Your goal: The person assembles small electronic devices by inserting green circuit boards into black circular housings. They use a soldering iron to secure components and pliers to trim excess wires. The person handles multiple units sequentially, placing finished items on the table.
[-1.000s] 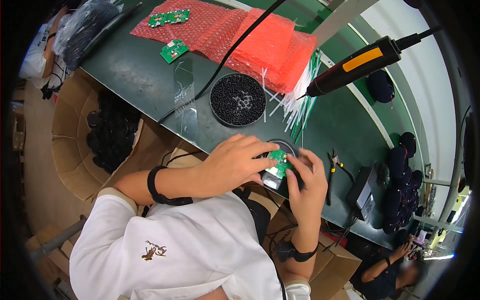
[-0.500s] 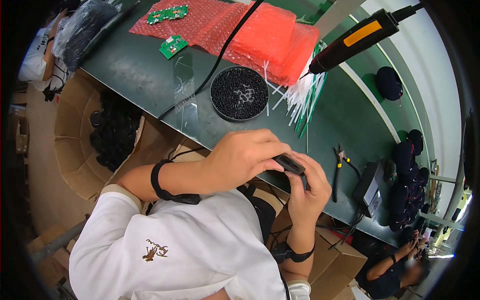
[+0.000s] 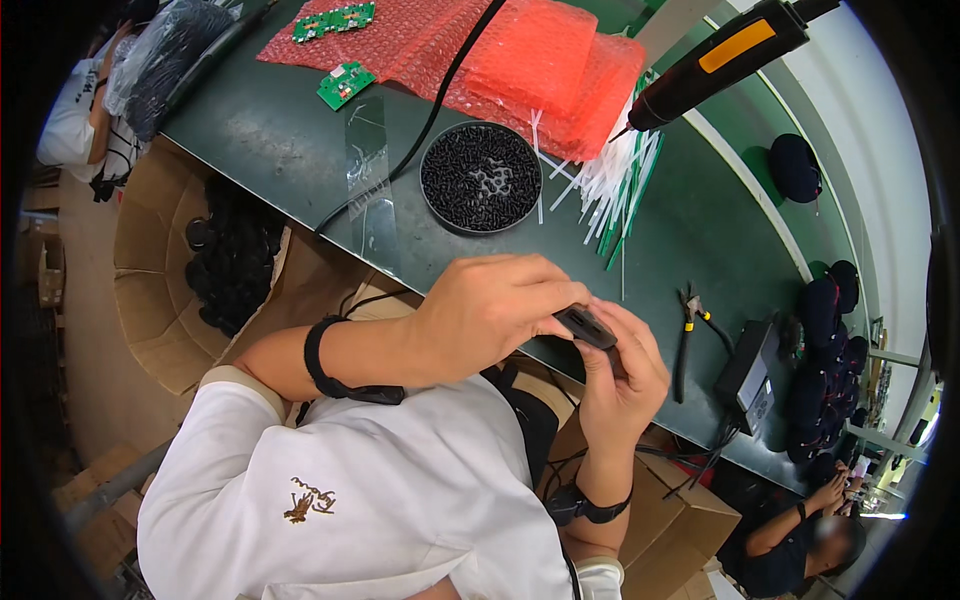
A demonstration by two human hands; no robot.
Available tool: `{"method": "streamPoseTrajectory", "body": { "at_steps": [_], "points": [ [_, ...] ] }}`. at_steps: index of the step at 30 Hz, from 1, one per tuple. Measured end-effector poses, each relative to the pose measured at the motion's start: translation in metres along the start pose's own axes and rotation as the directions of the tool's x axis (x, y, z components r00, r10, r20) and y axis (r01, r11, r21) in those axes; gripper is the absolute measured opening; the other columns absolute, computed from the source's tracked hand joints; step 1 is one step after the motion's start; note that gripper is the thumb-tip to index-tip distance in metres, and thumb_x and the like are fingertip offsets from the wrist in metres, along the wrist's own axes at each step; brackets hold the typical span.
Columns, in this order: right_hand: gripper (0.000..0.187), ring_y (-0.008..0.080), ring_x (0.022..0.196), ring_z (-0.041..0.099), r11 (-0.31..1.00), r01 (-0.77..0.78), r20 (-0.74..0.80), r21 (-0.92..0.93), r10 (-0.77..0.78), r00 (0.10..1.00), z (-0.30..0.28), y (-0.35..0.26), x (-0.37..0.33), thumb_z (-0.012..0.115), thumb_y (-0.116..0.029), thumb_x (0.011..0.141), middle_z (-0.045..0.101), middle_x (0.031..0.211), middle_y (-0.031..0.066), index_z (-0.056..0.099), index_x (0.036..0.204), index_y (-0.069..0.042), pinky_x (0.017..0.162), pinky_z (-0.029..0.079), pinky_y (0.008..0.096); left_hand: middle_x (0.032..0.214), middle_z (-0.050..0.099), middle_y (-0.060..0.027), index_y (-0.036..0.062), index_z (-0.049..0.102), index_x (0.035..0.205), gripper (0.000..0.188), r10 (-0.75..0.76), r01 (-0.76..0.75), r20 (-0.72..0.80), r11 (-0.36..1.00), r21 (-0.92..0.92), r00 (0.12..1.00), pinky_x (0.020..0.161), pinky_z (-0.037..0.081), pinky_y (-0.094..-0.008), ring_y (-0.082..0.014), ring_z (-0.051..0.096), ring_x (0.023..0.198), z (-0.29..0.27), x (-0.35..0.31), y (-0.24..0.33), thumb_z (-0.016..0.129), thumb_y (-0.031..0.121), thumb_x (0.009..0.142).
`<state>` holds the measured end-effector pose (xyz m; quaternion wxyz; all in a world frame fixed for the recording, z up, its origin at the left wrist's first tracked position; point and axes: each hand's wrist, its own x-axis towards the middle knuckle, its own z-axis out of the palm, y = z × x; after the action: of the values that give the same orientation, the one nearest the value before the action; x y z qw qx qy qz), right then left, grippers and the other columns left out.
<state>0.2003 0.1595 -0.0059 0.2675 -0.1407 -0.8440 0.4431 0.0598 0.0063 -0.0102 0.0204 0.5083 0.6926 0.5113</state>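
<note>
Tipped edgeways since a second ago, the black casing (image 3: 590, 329), five o'clock from the round bowl (image 3: 480, 232), sits pinched between left hand (image 3: 505, 305) and right hand (image 3: 630, 372), apparently lightly, so slackening could drop it!

Black casing (image 3: 587, 327) now tipped edge-on, its green board (visible a second ago) hidden

Your left hand (image 3: 497, 312) and right hand (image 3: 632, 372) are covering the ends of the black case (image 3: 586, 327), hiding its far side. The top edge is cutting off the screwdriver's cord (image 3: 818, 9) and bubble wrap (image 3: 402, 50). The black bits (image 3: 462, 195) (the pale ones (image 3: 490, 181) too) are looking too small to identify.
</note>
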Motion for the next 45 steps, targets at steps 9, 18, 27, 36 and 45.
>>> {"method": "streamPoseTrajectory", "body": {
  "at_steps": [9,18,27,36,45],
  "points": [
    [0.029,0.0259,0.094,0.073,1.000,-0.024,0.010,-0.002,0.024,1.000,-0.001,0.000,0.002,0.081,0.004,0.082,0.078,0.109,0.0139,0.080,0.111,-0.001,0.082,0.057,0.0322,0.099,0.073,-0.0113,0.0046,0.073,0.112,0.033,-0.003,0.003,-0.011,1.000,-0.016,1.000,0.072,0.057,-0.0385,-0.0313,0.071,0.085,0.001,0.000,-0.004,0.083,0.008,0.080],
    [0.024,0.0207,0.093,0.072,0.999,0.037,-0.027,0.036,-0.036,0.999,0.003,0.007,0.002,0.083,-0.002,0.086,0.073,0.108,0.0104,0.081,0.110,-0.003,0.080,0.058,0.0293,0.092,0.072,-0.0115,0.0038,0.077,0.106,0.027,-0.133,0.152,0.104,0.967,-0.204,0.986,0.072,0.054,-0.0363,-0.0292,0.070,0.082,-0.007,0.007,-0.009,0.085,0.013,0.082],
    [0.028,0.0194,0.092,0.072,0.961,-0.060,-0.035,0.270,0.072,0.997,0.004,0.011,0.001,0.086,0.004,0.081,0.073,0.107,0.0118,0.081,0.109,0.000,0.079,0.057,0.0278,0.087,0.065,-0.0124,0.0047,0.076,0.103,0.023,-0.156,0.164,0.053,0.957,-0.239,0.986,0.069,0.050,-0.0412,-0.0324,0.063,0.078,-0.003,0.007,-0.004,0.084,0.015,0.084],
    [0.025,0.0220,0.093,0.073,0.983,0.080,-0.050,0.163,-0.072,0.996,0.002,0.016,0.003,0.086,0.005,0.080,0.076,0.102,0.0136,0.080,0.104,0.000,0.080,0.059,0.0302,0.097,0.071,-0.0119,0.0043,0.078,0.111,0.029,-0.167,0.189,0.118,0.959,-0.210,0.979,0.077,0.054,-0.0370,-0.0290,0.069,0.088,-0.006,0.006,0.000,0.083,0.008,0.083],
    [0.025,0.0235,0.093,0.073,0.966,0.185,-0.050,0.179,-0.179,0.983,0.003,0.025,0.007,0.086,0.004,0.080,0.075,0.101,0.0128,0.080,0.104,0.000,0.080,0.059,0.0321,0.103,0.073,-0.0131,0.0023,0.077,0.110,0.029,-0.150,0.174,0.120,0.958,-0.227,0.981,0.083,0.056,-0.0377,-0.0297,0.071,0.094,-0.004,0.005,-0.002,0.082,0.005,0.082]
  ]
}}
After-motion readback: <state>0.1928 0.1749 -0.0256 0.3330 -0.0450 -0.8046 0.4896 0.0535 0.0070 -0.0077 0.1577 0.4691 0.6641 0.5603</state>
